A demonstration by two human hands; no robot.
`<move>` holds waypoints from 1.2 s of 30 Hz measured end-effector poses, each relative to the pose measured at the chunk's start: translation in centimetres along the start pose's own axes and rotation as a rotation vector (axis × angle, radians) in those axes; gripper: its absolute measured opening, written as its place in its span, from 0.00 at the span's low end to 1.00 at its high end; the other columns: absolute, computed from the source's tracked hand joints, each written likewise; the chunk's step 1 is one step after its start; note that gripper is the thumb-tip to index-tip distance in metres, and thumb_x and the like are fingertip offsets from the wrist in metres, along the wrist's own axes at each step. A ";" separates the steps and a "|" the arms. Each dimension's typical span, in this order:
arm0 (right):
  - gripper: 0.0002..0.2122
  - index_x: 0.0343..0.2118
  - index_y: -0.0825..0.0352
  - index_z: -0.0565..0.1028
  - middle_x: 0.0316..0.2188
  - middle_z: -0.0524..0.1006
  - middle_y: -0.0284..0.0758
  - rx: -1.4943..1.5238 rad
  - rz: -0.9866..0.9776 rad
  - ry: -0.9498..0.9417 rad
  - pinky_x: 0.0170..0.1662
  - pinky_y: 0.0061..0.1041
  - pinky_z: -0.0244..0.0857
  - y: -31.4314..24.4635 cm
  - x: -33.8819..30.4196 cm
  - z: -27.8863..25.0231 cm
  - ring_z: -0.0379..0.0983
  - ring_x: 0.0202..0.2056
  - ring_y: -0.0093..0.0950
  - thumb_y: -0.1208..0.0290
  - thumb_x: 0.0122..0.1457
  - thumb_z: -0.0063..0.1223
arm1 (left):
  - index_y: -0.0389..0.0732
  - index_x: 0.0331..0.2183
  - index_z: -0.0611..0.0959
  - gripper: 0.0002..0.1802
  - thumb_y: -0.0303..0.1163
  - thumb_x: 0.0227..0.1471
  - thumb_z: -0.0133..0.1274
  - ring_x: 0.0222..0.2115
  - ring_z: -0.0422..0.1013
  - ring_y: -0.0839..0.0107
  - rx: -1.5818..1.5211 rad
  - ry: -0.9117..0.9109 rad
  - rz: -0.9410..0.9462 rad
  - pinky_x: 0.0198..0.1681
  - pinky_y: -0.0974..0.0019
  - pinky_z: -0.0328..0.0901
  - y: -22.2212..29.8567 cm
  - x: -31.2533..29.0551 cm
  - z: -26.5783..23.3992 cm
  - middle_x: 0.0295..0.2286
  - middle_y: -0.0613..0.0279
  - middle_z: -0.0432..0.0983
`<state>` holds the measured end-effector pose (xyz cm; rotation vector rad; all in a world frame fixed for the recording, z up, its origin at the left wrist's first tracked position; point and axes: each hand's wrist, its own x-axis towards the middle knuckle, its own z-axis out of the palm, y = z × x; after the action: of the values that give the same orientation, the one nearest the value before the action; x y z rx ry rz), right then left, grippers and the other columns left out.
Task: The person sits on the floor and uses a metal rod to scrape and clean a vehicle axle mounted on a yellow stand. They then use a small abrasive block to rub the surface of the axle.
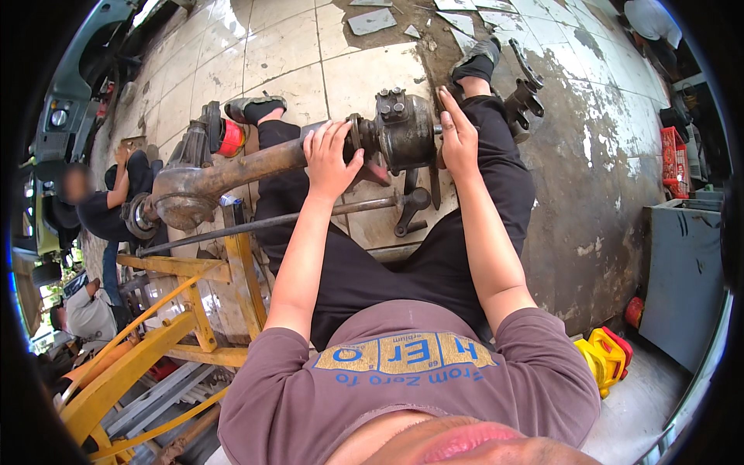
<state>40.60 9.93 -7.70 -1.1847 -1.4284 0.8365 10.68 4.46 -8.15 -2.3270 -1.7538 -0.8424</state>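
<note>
A long, rusty vehicle axle housing (256,166) lies across in front of me, between my spread legs. Over its right-hand part, beside a round flange, my left hand (332,159) curls its fingers on top with the thumb on the near side. Just right of that flange is the dark, greasy steering knuckle (407,132), with a bolted cap on top. My right hand (459,139) is set against the knuckle's right end, fingers stretched out and pointing away from me; its palm side is partly hidden. A steel tie rod (310,218) runs below the housing to a lever-like arm.
Yellow metal stands (244,279) are at the left. A red can (232,138) sits behind the housing. Another metal part (524,101) lies beyond my right leg. Broken tiles (370,22) lie at the far side. A grey cabinet (682,263) is right; a seated person (112,194) is left.
</note>
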 end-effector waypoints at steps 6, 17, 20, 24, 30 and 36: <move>0.20 0.70 0.71 0.75 0.69 0.78 0.45 0.017 0.008 0.061 0.74 0.31 0.60 1.2 0.4 0.1 0.72 0.72 0.34 0.71 0.79 0.50 | 0.48 0.66 0.78 0.37 0.47 0.58 0.65 0.69 0.65 0.55 0.004 -0.021 -0.012 0.76 0.41 0.48 0.3 0.0 0.0 0.64 0.62 0.76; 0.20 0.68 0.66 0.78 0.69 0.78 0.45 -0.046 0.181 -0.065 0.71 0.32 0.65 0.7 0.6 0.0 0.75 0.70 0.39 0.67 0.78 0.51 | 0.48 0.66 0.78 0.38 0.47 0.57 0.66 0.69 0.65 0.56 -0.018 -0.020 -0.009 0.76 0.41 0.48 0.0 0.1 0.0 0.64 0.62 0.76; 0.20 0.68 0.64 0.78 0.70 0.77 0.44 -0.216 0.104 -0.038 0.73 0.32 0.63 2.5 0.6 -0.8 0.73 0.71 0.39 0.69 0.77 0.52 | 0.48 0.66 0.78 0.38 0.47 0.57 0.65 0.69 0.65 0.56 -0.010 -0.025 -0.002 0.76 0.41 0.48 0.5 0.6 0.3 0.64 0.62 0.76; 0.20 0.69 0.70 0.76 0.70 0.77 0.46 -0.172 0.043 -0.108 0.74 0.31 0.61 -0.1 -0.4 0.8 0.73 0.72 0.36 0.71 0.78 0.51 | 0.47 0.66 0.78 0.38 0.47 0.58 0.65 0.69 0.65 0.55 -0.005 -0.030 -0.012 0.76 0.40 0.48 0.0 0.0 -0.2 0.65 0.61 0.76; 0.19 0.67 0.73 0.77 0.67 0.81 0.45 0.045 -0.108 0.018 0.73 0.31 0.63 -0.1 0.3 0.9 0.75 0.70 0.34 0.71 0.78 0.49 | 0.47 0.65 0.79 0.38 0.47 0.56 0.66 0.69 0.65 0.55 0.009 -0.022 -0.031 0.76 0.40 0.48 -0.6 -0.6 -0.5 0.63 0.59 0.76; 0.20 0.68 0.63 0.78 0.67 0.79 0.47 -0.145 0.064 -0.029 0.70 0.34 0.67 1.6 0.2 -0.3 0.75 0.69 0.43 0.64 0.78 0.51 | 0.47 0.66 0.78 0.38 0.47 0.57 0.66 0.70 0.64 0.55 -0.025 -0.030 -0.026 0.77 0.40 0.47 0.2 0.3 -0.2 0.64 0.60 0.75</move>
<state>41.29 10.53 -9.12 -1.3389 -1.5016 0.8080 10.88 4.58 -7.76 -2.3494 -1.7998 -0.8425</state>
